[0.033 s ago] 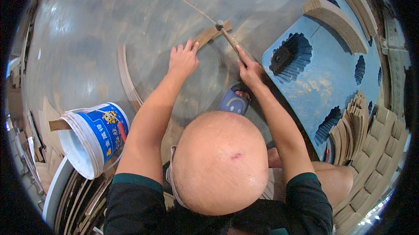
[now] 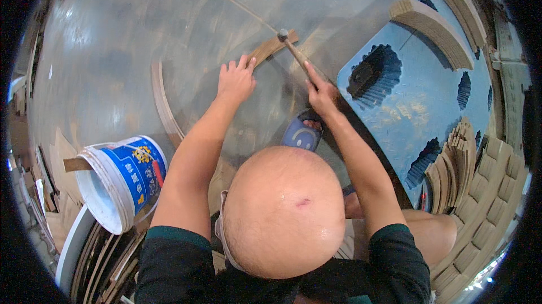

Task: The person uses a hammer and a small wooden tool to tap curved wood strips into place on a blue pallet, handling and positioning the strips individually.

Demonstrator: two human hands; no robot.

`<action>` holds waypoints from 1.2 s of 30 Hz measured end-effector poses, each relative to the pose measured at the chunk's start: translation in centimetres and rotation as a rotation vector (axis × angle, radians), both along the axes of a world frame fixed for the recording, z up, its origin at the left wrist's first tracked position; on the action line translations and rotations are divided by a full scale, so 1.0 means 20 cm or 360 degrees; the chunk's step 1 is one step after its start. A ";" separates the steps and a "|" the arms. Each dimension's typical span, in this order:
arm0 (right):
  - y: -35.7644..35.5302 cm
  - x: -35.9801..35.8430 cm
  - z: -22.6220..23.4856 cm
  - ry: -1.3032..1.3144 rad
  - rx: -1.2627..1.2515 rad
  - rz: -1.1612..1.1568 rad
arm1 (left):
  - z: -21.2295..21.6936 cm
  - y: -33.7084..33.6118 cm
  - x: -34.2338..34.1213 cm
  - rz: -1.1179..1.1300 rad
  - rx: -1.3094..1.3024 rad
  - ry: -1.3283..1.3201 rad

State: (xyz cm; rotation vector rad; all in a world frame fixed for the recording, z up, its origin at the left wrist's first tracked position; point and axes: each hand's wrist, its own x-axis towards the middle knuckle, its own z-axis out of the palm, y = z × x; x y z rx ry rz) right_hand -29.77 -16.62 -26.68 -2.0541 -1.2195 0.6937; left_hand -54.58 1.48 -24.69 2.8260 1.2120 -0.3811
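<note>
My right hand (image 2: 323,98) is wrapped round the wooden handle of a hammer (image 2: 293,50). The small metal head lies over the far end of a curved wooden strip (image 2: 265,51) on the grey floor; whether they touch I cannot tell. At the strip's near end, the fingers of my left hand (image 2: 236,81) hold it, thumb side toward the wood. Part of that end is hidden beneath the fingers.
Left stands a tilted white and blue bucket (image 2: 138,171) beside another curved strip (image 2: 164,100). To the right, a blue patterned board (image 2: 389,117) bears thick curved wooden pieces (image 2: 437,30). Stacked curved wood (image 2: 454,168) lies near my knee. A blue slipper (image 2: 302,133) is below the hammer.
</note>
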 end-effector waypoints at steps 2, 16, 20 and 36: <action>0.02 0.00 0.01 -0.0103 -0.0349 0.0000 | 0.00 0.01 0.01 0.0032 -0.0007 -0.0061; -0.25 0.24 1.17 0.0034 -0.0155 0.0275 | 0.01 -0.06 -0.13 0.0109 -0.0322 -0.0207; -0.56 0.60 1.51 -0.0114 -0.0228 0.0421 | -0.16 0.02 -0.44 0.0523 -0.0597 -0.0550; -1.90 0.90 1.12 -0.0492 -0.0370 -0.0150 | 0.77 0.53 0.55 -0.0163 0.0310 -0.0498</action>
